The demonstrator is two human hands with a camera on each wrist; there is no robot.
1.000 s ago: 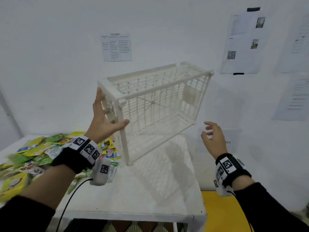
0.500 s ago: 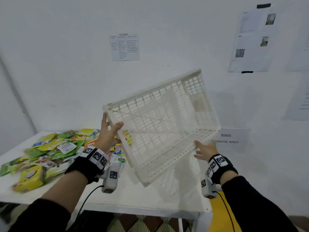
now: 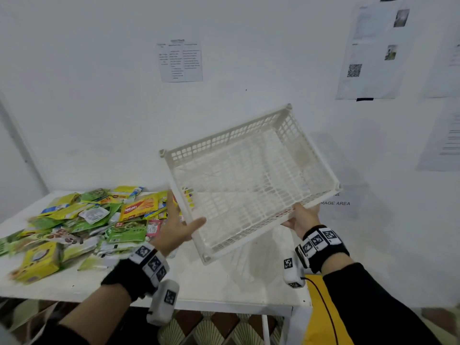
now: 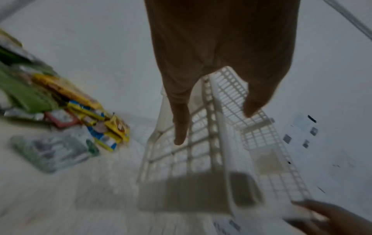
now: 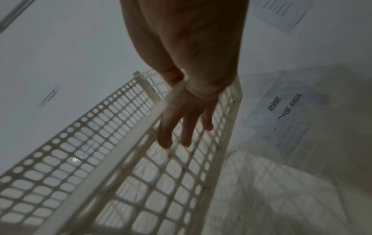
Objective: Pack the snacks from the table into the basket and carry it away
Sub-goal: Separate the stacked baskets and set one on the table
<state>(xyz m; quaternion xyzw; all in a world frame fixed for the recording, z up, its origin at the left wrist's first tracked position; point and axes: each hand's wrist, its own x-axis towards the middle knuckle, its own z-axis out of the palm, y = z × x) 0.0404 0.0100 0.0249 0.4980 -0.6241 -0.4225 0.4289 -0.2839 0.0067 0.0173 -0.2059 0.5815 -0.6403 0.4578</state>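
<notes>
Basket (image 3: 251, 180): I see it tilted, frame centre, above worktop (image 3: 224, 282).
Left hand (image 3: 174, 227): fingers straight against its side, thumb over rim.
Right hand (image 3: 302, 216): fingers straight beneath its base.
Snacks (image 3: 82, 220): heaped lower left.

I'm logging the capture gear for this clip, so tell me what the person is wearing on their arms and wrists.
Both arms wear black long sleeves, the left sleeve pushed up the forearm. Each wrist carries a black band faced with white square-code markers: left wristband, right wristband. A white camera pod with its own black marker hangs under each wrist, each trailing a thin black cable. The hands are bare.
</notes>
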